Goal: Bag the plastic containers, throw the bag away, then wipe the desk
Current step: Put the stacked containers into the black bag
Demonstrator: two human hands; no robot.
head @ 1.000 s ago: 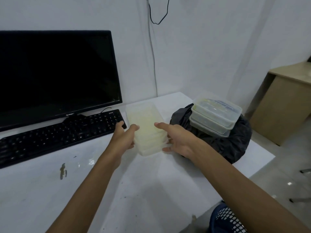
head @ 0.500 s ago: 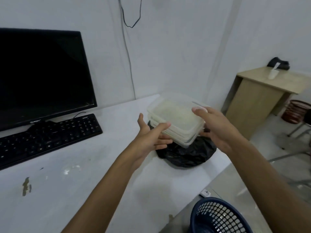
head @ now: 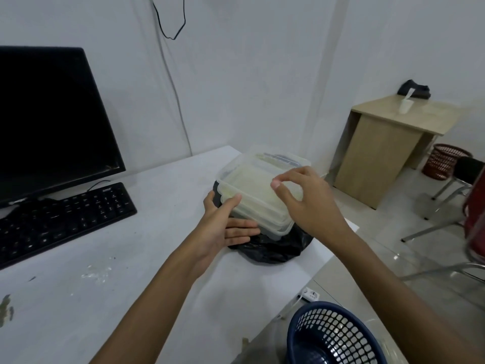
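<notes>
Now that the containers [head: 258,191] have moved onto the black bag [head: 273,249], the left hand [head: 223,224] steadies them, fingers straight; the right hand [head: 307,198] hovers above, loosely curled, empty. Bagging comes next.

Clear plastic containers [head: 258,191]: stacked, milky residue inside, resting atop crumpled black bag [head: 273,248] at far right end of white desk [head: 147,271]; desk surface smeared.

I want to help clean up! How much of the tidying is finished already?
The plastic containers are all stacked on the black bag, not inside it yet. The left hand steadies the stack; the right hand hovers above it. Bagging, binning and wiping the smudged desk remain.
</notes>
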